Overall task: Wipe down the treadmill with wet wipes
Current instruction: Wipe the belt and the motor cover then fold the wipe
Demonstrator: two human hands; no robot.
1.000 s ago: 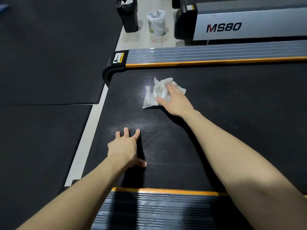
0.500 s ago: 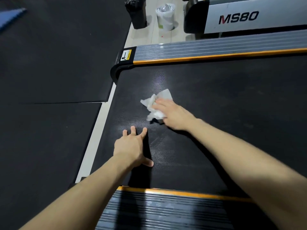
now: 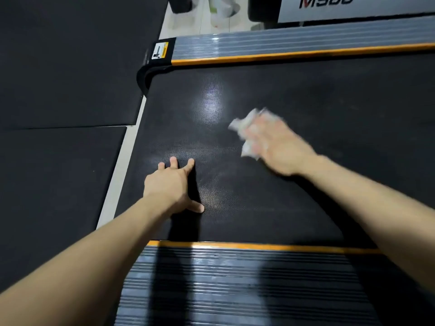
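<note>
Two ribbed rails [image 3: 235, 290] flank black belt [image 3: 306, 90].

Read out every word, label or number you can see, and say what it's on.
"MS80", tops cropped, last two characters uncertain: on the white panel beyond the treadmill.
Yellow sticker on the treadmill's corner: print too small and blurred to read.
</note>
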